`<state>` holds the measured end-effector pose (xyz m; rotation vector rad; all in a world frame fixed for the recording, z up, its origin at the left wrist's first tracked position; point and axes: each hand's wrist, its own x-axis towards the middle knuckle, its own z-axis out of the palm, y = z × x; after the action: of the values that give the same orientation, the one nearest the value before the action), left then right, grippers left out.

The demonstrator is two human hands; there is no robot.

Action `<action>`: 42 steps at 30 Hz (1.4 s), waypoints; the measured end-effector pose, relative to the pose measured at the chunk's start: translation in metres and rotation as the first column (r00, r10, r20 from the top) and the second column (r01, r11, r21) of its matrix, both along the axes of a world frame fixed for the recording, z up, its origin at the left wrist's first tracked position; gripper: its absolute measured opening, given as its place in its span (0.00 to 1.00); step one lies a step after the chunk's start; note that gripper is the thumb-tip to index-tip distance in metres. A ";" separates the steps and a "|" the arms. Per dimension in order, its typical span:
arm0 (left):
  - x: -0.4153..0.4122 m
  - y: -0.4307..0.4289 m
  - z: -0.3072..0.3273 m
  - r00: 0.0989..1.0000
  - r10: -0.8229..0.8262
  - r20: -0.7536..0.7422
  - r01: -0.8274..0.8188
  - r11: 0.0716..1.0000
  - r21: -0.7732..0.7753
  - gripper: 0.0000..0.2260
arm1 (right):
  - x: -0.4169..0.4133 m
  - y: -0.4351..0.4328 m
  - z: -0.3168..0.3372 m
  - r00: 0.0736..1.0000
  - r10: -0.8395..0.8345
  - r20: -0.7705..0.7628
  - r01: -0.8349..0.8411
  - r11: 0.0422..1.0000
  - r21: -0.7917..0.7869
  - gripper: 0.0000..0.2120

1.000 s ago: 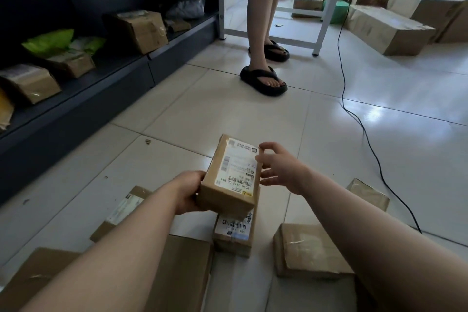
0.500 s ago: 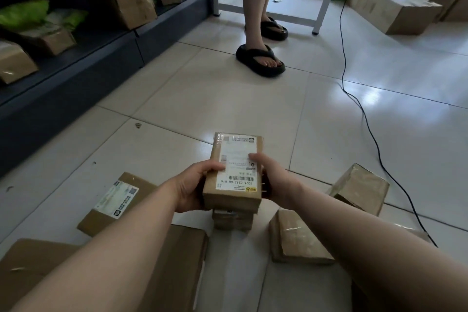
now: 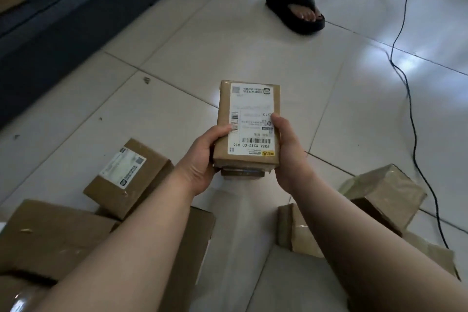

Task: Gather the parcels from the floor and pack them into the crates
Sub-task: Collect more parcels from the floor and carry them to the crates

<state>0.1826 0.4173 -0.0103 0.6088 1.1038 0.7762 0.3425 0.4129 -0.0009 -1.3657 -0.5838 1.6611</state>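
item 1, far left: dark shelving is running along the upper left edge. item 2: large flat cardboard parcel is lying on the tiled floor at lower left. item 3: labelled brown parcel is leaning on it, label print too blurred to read. item 4: left hand is gripping the left side of the held parcel, thumb pressing on its top label. item 5: held parcel is sitting lifted at centre, white shipping label facing up with barcodes and "902a c212-00 016" printed upside down; a second small parcel is showing just beneath it. item 6: right hand is clamping the right side, thumb on the label. item 7: taped parcels are lying at right. item 8: black cable is trailing across the tiles. item 9: another person's black sandal is standing at top.
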 end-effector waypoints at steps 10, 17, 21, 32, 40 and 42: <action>-0.058 -0.049 0.179 0.989 0.127 -0.077 -0.135 0.985 -0.107 0.27 | -0.048 -0.025 0.181 0.988 0.157 0.006 -0.156 0.984 -0.088 0.19; -0.099 -0.083 0.396 0.966 0.244 -0.090 -0.252 0.963 -0.098 0.17 | -0.093 -0.043 0.392 0.927 0.357 0.114 -0.357 0.934 -0.023 0.25; -0.121 -0.114 0.527 0.933 0.330 -0.140 -0.337 0.941 -0.025 0.16 | -0.117 -0.063 0.519 0.881 0.469 0.058 -0.471 0.881 0.034 0.21; -0.195 -0.283 0.775 0.739 0.656 -0.154 -0.635 0.755 0.165 0.24 | -0.224 -0.169 0.772 0.692 0.715 0.103 -0.722 0.681 0.123 0.13; -0.266 -0.448 0.855 0.504 0.838 -0.209 -0.801 0.544 0.250 0.22 | -0.334 -0.297 0.853 0.466 0.878 0.109 -0.878 0.445 0.175 0.18; -0.290 -0.492 0.864 0.428 0.881 -0.200 -0.851 0.468 0.240 0.24 | -0.366 -0.338 0.864 0.410 0.905 0.117 -0.903 0.384 0.192 0.18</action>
<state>-0.1071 -0.0749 0.8539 0.1719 1.7055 1.7114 -0.0235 0.0746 0.8635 -0.8367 -1.7141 2.3268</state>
